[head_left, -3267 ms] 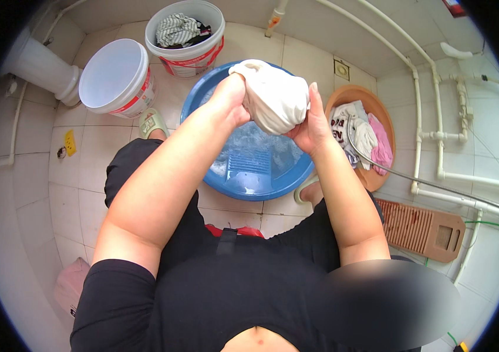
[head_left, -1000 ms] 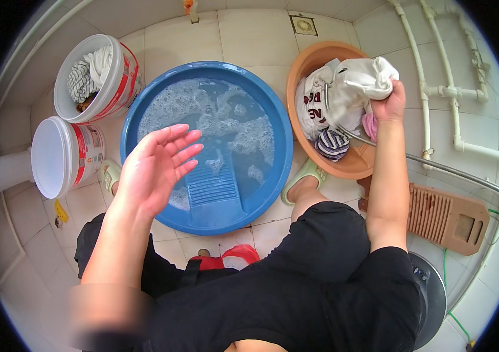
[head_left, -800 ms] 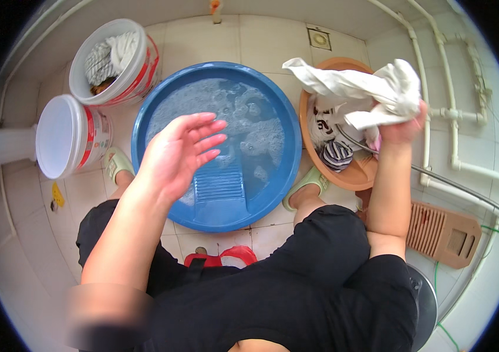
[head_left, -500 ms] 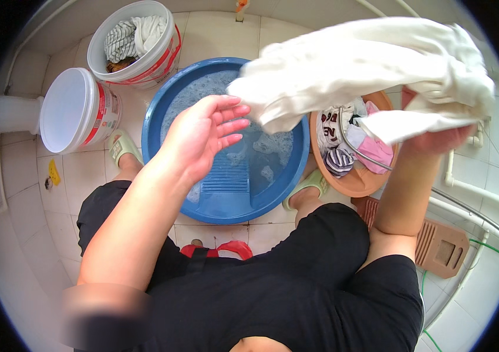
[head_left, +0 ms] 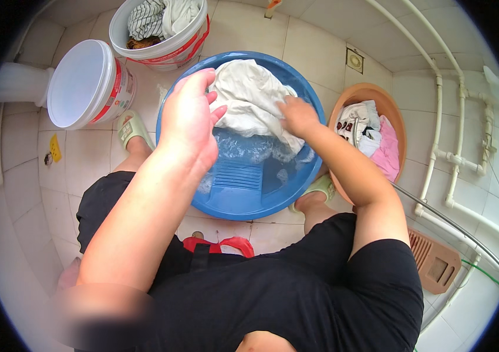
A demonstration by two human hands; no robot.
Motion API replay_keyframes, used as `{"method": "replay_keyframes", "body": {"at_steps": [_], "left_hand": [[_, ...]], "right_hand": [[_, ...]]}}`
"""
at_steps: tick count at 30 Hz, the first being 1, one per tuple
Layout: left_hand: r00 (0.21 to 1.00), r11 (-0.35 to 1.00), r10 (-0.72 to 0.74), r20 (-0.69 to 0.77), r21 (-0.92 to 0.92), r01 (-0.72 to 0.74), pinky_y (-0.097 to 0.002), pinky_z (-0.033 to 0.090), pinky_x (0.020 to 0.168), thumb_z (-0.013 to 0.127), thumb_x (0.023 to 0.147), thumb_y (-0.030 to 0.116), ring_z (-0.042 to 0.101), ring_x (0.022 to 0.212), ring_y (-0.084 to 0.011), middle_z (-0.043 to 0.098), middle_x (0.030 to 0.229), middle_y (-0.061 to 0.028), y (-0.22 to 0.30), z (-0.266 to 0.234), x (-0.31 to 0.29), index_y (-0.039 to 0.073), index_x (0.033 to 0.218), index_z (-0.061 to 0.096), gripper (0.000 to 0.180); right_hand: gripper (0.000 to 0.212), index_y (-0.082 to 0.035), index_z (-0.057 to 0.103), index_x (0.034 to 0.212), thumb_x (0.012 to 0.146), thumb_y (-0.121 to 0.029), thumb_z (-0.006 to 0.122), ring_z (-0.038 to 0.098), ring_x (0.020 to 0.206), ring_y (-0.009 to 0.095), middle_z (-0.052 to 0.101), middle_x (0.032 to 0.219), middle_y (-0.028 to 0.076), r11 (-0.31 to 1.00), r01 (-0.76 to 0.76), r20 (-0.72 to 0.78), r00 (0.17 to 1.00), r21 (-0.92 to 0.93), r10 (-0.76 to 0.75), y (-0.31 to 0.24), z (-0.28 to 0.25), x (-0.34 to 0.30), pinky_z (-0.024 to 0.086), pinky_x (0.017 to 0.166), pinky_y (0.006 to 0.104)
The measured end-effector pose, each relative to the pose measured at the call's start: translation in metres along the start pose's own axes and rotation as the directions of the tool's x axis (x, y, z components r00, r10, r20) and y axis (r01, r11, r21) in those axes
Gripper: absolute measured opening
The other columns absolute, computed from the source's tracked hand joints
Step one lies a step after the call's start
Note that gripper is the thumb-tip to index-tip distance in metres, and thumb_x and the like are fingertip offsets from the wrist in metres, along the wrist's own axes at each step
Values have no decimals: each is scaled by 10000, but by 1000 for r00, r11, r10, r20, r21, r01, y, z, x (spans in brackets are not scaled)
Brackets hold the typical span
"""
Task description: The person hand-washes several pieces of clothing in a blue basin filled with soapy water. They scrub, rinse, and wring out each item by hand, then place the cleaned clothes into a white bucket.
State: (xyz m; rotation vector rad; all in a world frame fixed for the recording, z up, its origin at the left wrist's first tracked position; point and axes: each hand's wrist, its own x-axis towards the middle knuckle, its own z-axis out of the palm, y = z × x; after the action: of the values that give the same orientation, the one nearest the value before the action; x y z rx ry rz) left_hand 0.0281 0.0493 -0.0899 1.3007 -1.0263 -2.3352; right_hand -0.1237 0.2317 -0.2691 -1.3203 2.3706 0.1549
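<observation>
A crumpled white cloth (head_left: 252,97), perhaps a garment, lies in the far part of a round blue basin (head_left: 232,210). Soapy water surrounds it, and a ribbed washboard (head_left: 236,177) is moulded into the basin's near side. My right hand (head_left: 298,117) is at the cloth's right edge, its fingers smeared by motion, so I cannot see whether they grip. Raised over the basin's left side, my left hand (head_left: 194,114) has its fingers apart and holds nothing.
An orange tub (head_left: 399,114) with clothes stands right of the basin. At the far left are a white bucket (head_left: 79,85) and another bucket (head_left: 170,56) holding cloths. Pipes (head_left: 437,141) run along the right wall, near a brown washboard (head_left: 437,264). A floor drain (head_left: 354,60) lies beyond.
The white cloth has gone from the air at the upper right down into the blue basin. My right hand has come down and leftward with it; my left hand has shifted slightly.
</observation>
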Motion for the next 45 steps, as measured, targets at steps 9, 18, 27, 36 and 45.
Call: {"method": "replay_keyframes", "body": {"at_steps": [9, 18, 27, 36, 45], "left_hand": [[978, 985, -163, 127, -33, 168, -302, 408, 793, 482, 834, 205, 519, 925, -191, 561, 1027, -104, 1, -6, 0, 15, 1001, 521, 257], [954, 975, -207, 218, -31, 219, -289, 413, 767, 481, 834, 210, 534, 889, -170, 580, 990, -90, 2, -8, -5, 24, 977, 534, 241], [934, 970, -218, 285, -41, 239, -277, 415, 750, 479, 824, 207, 543, 860, -159, 592, 956, -66, 14, -9, -18, 50, 933, 561, 207], [932, 969, -194, 306, -86, 231, -276, 416, 743, 495, 809, 202, 537, 857, -154, 591, 968, -60, 30, -10, -22, 63, 923, 544, 186], [926, 966, -194, 323, -103, 238, -279, 414, 754, 515, 792, 209, 534, 860, -153, 590, 970, -62, 29, -13, -19, 60, 933, 546, 207]], "right_hand": [[692, -148, 328, 1316, 726, -342, 633, 212, 1281, 338, 172, 1413, 141, 930, -236, -88, 959, 281, 270, -19, 151, 12, 227, 1027, 432], [366, -2, 527, 1118, 803, -157, 423, 497, 1075, 309, 500, 1163, 221, 975, -221, 325, 921, -21, 215, -24, 220, -32, 386, 916, 379], [260, -36, 574, 1005, 808, -206, 561, 580, 844, 197, 618, 947, 80, 601, -403, 373, 910, 691, 181, -4, 88, -45, 434, 788, 300], [494, -3, 392, 1226, 774, -70, 581, 509, 1044, 225, 504, 1149, 125, -93, 366, -304, 868, 926, 393, -58, -185, -123, 417, 892, 350], [476, 46, 418, 1186, 756, -61, 593, 561, 954, 250, 553, 1065, 153, 402, 481, -627, 590, 779, 508, -75, -268, -168, 457, 849, 383]]}}
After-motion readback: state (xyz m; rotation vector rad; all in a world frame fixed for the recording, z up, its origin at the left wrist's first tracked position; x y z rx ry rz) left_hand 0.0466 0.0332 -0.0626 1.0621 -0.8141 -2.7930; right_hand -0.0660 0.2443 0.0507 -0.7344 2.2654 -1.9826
